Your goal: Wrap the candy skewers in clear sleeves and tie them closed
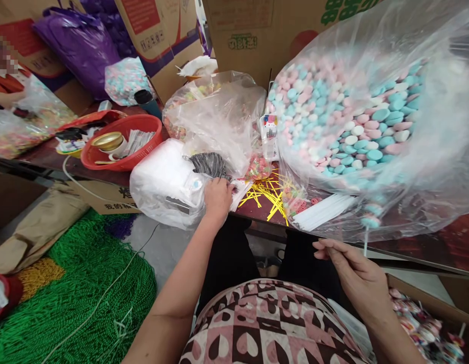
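Observation:
My left hand [218,199] is at the table's front edge, its fingers bent together at the edge of a white printed wrapper [240,194]. Beside it lies a clear plastic bag [162,177] with white contents. Over my lap, my right hand [357,270] is closed, thumb and forefinger pinched together. A marshmallow skewer [371,215] with pink and blue pieces rises from it, the stick's lower end hidden by the hand. Behind stands a big clear bag of pink, blue and white marshmallows [371,136]. Yellow twist ties [268,194] and white sticks [325,210] lie between my hands.
A red basket [153,136] with a gold bowl stands at the left, near a bag of gummy candies [215,111]. Cardboard boxes [249,30] line the back. Green cords [105,273] cover the floor at left; a box of wrapped candies [424,318] is at lower right. Another person sits far left.

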`<state>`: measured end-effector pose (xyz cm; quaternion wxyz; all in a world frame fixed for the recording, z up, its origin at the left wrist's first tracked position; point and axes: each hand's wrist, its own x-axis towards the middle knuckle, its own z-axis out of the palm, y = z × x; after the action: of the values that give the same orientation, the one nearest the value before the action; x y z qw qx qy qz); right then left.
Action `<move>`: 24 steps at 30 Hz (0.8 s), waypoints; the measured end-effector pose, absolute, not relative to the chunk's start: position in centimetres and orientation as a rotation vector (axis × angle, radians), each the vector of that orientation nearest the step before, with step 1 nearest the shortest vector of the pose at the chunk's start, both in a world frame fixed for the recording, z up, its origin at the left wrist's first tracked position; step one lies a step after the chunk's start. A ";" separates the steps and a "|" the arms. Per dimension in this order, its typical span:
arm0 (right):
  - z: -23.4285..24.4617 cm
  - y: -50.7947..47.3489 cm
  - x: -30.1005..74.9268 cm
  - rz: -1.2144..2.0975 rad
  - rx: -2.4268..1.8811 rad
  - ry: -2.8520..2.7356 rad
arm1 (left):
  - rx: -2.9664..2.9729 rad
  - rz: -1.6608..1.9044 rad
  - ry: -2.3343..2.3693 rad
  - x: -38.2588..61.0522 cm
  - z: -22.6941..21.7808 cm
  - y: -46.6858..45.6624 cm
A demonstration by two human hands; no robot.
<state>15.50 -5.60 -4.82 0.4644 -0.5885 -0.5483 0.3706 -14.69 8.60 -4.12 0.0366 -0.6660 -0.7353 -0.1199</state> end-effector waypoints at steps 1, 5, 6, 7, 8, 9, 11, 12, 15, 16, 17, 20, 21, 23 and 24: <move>-4.8 -5.6 15.4 0.915 -1.450 -1.344 | -2.044 -0.363 -2.252 -14.8 -4.2 8.8; -4.6 -5.4 15.2 0.920 -1.468 -1.329 | -2.038 -0.339 -2.216 -15.2 -4.4 9.1; -4.5 -5.4 15.2 0.921 -1.471 -1.324 | -2.031 -0.351 -2.210 -15.3 -4.4 9.1; -4.6 -5.5 15.2 0.924 -1.472 -1.322 | -2.022 -0.372 -2.203 -15.4 -4.4 9.0; -4.6 -5.5 15.1 0.928 -1.474 -1.321 | -2.014 -0.403 -2.195 -15.5 -4.4 8.9; -4.6 -5.6 15.1 0.935 -1.474 -1.320 | -2.006 -0.444 -2.182 -15.6 -4.4 8.7; -4.6 -5.7 15.2 0.950 -1.472 -1.320 | -1.988 -0.575 -2.140 -15.8 -4.0 8.1; -4.5 -5.6 15.1 0.962 -1.471 -1.317 | -1.988 -0.670 -2.102 -15.8 -3.8 7.7; -3.9 -4.7 14.8 1.054 -1.466 -1.243 | -2.089 -1.036 -1.909 -15.1 -2.5 6.0; -3.5 -4.2 14.5 1.110 -1.453 -1.198 | -2.164 -1.162 -1.823 -14.6 -2.1 5.4; -3.0 -3.5 14.2 1.176 -1.432 -1.146 | -2.258 -1.274 -1.744 -13.9 -1.7 4.7; -1.2 -1.2 13.0 1.409 -1.315 -1.066 | -2.576 -1.405 -1.498 -11.3 -0.9 3.0; -0.8 -0.5 12.6 1.487 -1.276 -1.066 | -2.669 -1.387 -1.467 -10.4 -0.9 2.6; -0.2 0.6 11.9 1.596 -1.232 -1.089 | -2.824 -1.339 -1.494 -8.8 -1.0 1.9; -0.1 0.9 11.6 1.609 -1.228 -1.098 | -2.875 -1.333 -1.570 -8.2 -1.1 1.6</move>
<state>11.60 0.88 -0.11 0.4075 -0.4870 -0.4355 0.6381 -8.16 1.61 -1.06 -0.1966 -0.7970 -0.4353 -0.3696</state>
